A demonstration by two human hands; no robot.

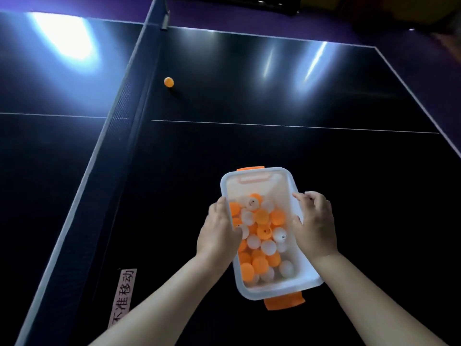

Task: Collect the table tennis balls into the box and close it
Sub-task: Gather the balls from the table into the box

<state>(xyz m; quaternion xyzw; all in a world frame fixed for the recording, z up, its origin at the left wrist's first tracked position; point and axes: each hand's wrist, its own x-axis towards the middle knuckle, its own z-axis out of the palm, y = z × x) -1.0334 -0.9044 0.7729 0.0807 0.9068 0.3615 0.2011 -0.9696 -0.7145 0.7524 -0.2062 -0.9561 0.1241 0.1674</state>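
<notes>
head view | box [282, 291] sits between both hands, right of the net [119, 116] | left hand [219, 233] grips its left rim, thumb inside | right hand [315, 228] grips its right rim | box: pale, open-topped, orange clips [284, 302] at both ends, holding orange and white balls [262, 236] | lone orange ball [169, 82] lies well apart on the table [274, 96], near the net

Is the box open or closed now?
Open. No lid covers the box; balls lie exposed, and the left hand curls its thumb inside.

A dark, glossy counter [274, 96] is split by a net [119, 136], with bright light glare [64, 36] left of the net and purple floor [249, 16] beyond its far post.
</notes>
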